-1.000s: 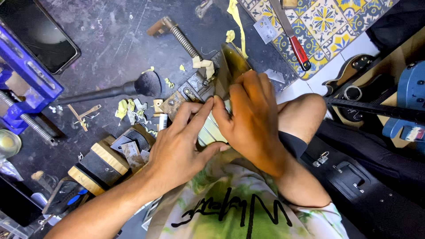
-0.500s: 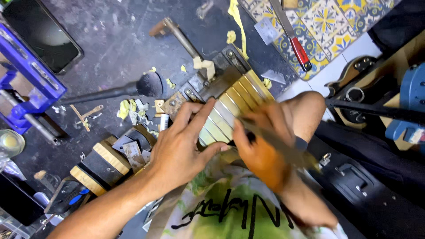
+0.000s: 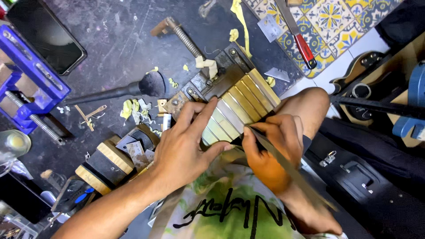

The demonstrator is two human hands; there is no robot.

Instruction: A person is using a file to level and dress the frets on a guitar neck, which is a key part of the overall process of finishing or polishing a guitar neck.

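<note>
left hand (image 3: 183, 148) steadies slats (image 3: 239, 106), right hand (image 3: 270, 150) (gripping blade (image 3: 287, 166))

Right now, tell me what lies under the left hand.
The left hand presses flat on a row of yellowish wooden strips clamped side by side. The strips' lower ends are covered by its fingers and by the right hand, which holds a long flat blade.

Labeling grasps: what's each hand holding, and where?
Right hand pinches a long flat metal blade near its front end. Left hand holds nothing; fingers press on the clamped wooden block.
</note>
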